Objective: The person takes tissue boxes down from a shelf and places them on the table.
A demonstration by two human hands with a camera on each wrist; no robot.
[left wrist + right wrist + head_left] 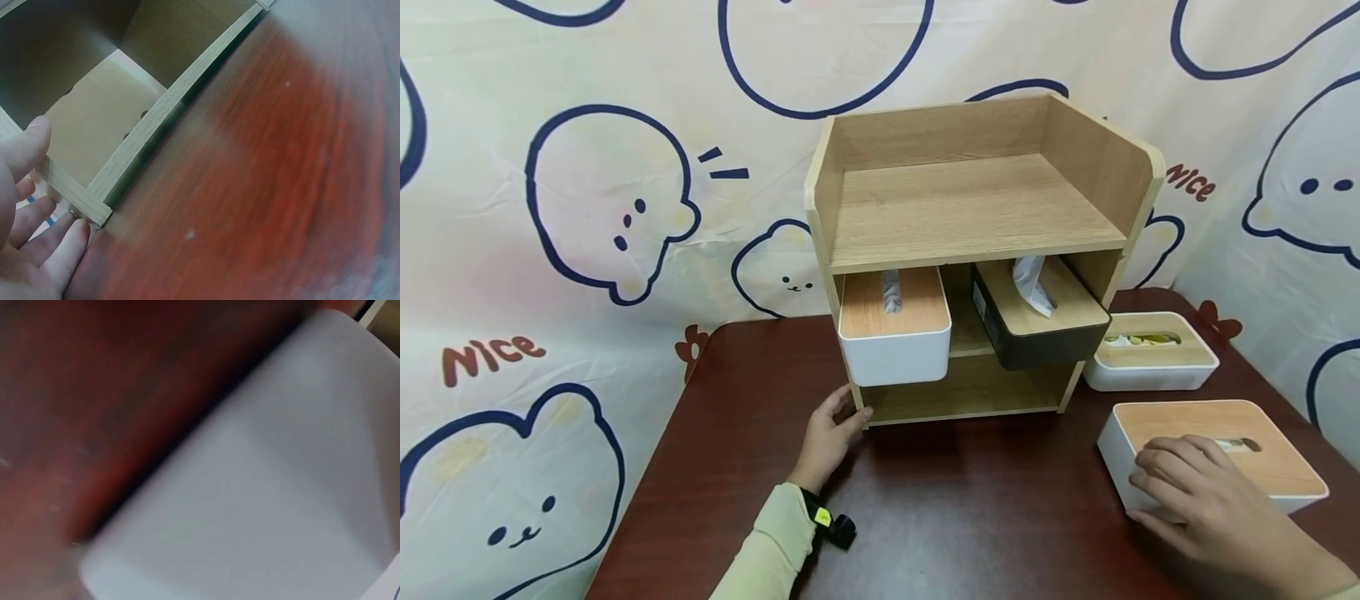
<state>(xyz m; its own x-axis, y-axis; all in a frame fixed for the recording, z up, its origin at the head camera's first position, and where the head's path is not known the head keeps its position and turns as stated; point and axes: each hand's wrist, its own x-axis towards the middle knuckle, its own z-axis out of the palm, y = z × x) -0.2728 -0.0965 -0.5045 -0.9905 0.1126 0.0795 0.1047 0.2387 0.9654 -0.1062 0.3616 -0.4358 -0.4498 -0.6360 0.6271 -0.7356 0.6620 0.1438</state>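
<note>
My left hand [826, 437] holds the lower left front corner of a wooden desk shelf [970, 200]. In the left wrist view its thumb lies on the inner face of the side panel [65, 184], with the other fingers outside. Over the near left part of a white tissue box with a wood lid [1195, 417] is my right hand [1213, 496], its fingers loosely bent. Whether they touch the box is unclear. The right wrist view shows the box's white wall [250, 487] but no fingers.
In the shelf's middle level stand a white tissue box [895, 358] and a black tissue box [1052, 342], both jutting past the front. Another white tissue box [1150, 379] stands right of the shelf on the dark red table [955, 500]. Behind hangs a patterned cloth [647, 358].
</note>
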